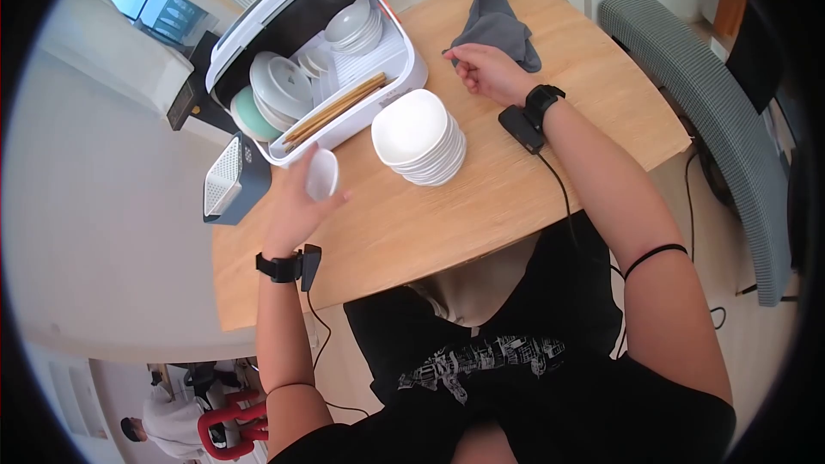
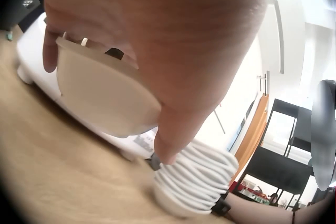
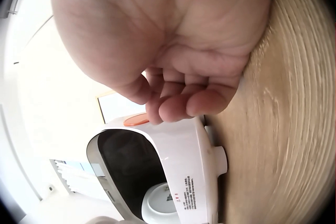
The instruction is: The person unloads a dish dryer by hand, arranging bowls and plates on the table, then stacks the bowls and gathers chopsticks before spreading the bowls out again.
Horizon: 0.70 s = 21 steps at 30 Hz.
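My left hand [image 1: 296, 206] holds a small white bowl [image 1: 322, 174] beside the front left corner of the dish box; in the left wrist view the bowl [image 2: 102, 92] is tilted on its side, with the thumb at its right. A stack of white bowls [image 1: 417, 137] stands upright on the table between my hands. My right hand [image 1: 494, 73] rests at the near edge of a grey cloth [image 1: 498, 26]; in the right wrist view its fingers [image 3: 176, 106] are loosely curled and hold nothing.
The white dish box [image 1: 412, 64], lid raised, holds plates [image 1: 279, 86], bowls [image 1: 352, 26] and wooden chopsticks [image 1: 335, 110]. A blue-grey holder [image 1: 245, 185] with a perforated white side stands at the table's left edge. Cables hang from both wrist cameras. A padded grey bench [image 1: 687, 94] is at the right.
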{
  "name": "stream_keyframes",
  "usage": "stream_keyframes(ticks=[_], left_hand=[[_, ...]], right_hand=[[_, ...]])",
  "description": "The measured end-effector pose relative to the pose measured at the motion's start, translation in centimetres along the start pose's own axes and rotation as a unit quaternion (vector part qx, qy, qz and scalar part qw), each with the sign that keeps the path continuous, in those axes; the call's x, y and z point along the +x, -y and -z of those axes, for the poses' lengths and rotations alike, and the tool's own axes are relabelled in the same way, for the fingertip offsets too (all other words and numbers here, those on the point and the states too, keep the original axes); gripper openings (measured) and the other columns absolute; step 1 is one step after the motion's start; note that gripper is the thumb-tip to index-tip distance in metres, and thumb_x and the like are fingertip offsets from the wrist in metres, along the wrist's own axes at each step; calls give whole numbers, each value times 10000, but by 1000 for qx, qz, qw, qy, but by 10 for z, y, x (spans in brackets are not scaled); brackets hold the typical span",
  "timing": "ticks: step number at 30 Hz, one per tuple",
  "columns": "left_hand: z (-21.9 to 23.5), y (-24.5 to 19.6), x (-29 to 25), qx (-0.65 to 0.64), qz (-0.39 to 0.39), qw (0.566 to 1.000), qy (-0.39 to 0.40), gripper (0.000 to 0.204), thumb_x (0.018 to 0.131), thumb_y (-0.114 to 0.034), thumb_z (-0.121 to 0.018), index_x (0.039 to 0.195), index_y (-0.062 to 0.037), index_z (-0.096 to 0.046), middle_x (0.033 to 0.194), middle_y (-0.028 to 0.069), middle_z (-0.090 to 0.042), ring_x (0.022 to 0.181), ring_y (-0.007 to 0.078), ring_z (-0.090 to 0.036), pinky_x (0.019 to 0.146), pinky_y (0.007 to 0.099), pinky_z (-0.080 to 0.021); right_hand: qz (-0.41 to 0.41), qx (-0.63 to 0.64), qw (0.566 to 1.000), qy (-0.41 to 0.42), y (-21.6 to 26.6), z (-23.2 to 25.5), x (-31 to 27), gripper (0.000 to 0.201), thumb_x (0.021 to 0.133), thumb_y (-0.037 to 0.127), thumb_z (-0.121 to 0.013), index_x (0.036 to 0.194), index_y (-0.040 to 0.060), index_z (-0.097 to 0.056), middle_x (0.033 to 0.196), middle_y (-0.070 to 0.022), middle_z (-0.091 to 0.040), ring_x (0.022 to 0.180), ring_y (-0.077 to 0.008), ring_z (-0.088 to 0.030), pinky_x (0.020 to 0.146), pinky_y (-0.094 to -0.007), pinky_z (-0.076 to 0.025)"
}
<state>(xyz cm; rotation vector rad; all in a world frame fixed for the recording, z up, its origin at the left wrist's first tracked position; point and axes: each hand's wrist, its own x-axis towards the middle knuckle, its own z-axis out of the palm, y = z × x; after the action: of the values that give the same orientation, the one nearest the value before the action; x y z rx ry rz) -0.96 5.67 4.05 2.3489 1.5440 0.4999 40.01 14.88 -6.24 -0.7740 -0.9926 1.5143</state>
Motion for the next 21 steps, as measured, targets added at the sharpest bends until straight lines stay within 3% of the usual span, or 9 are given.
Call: stream_keyframes(ticks=[3,10,12,13,15,16,18,21], left_hand=[[-17,23,-12,-19,1,1000,16,1049,809,-343,-965,1649,-14,-429,1533,244,-547,1418,397,-549,1180,470,-473],[-41,19,-9,13,-7,999,45,1163,753,-479,-983,1654,-5,-420,1547,282,-511,1448,450,-485,1210,490,-431],[-38,12,-4,103,-42,992,59,1194,738,-510,-981,1656,0,-413,1591,277,-487,1458,453,-475,1229,495,-404],[-33,1,-1,100,-40,993,58,1194,738,-510,-981,1656,0,-413,1591,277,-487,1458,453,-475,1229,495,-404],[-17,-37,7,140,-144,980,17,1199,731,-494,-985,1658,0,-406,1608,264,-492,1463,461,-473,1236,494,-396],[-13,-54,13,138,-139,980,17,1199,731,-494,-985,1658,0,-406,1608,264,-492,1463,461,-473,1236,494,-396],[-10,-86,28,-9,-217,976,19,1176,737,-450,-982,1656,1,-404,1589,243,-521,1466,464,-473,1237,493,-393],[-20,-114,44,-9,-239,970,49,1151,785,-385,-972,1697,-49,-355,1625,235,-502,1513,403,-468,1244,481,-393]], right_hand=[[-2,6,1000,1,0,1,0,299,1150,304,-569,1293,63,-673,838,45,-564,721,-92,-483,690,-269,-429],[-6,43,999,-15,2,3,-2,270,1150,298,-568,1264,75,-669,849,44,-584,742,-95,-511,708,-264,-446],[-13,41,999,-8,2,3,-2,256,1149,297,-572,1252,83,-668,850,45,-598,752,-91,-530,707,-259,-451],[-15,38,999,-7,3,4,-2,256,1149,297,-572,1252,83,-668,850,45,-598,752,-91,-530,707,-259,-451],[-13,36,999,-6,1,3,-2,259,1150,295,-572,1260,83,-671,847,44,-602,749,-86,-532,701,-255,-451],[-17,35,999,-3,1,3,-1,259,1150,295,-572,1260,83,-671,847,44,-602,749,-86,-532,701,-255,-451],[-14,35,999,-5,2,4,0,263,1149,297,-576,1268,83,-673,850,43,-605,750,-83,-534,703,-257,-455],[-12,40,999,-6,3,4,-2,269,1146,301,-584,1274,83,-673,856,41,-602,751,-84,-529,706,-259,-456]])
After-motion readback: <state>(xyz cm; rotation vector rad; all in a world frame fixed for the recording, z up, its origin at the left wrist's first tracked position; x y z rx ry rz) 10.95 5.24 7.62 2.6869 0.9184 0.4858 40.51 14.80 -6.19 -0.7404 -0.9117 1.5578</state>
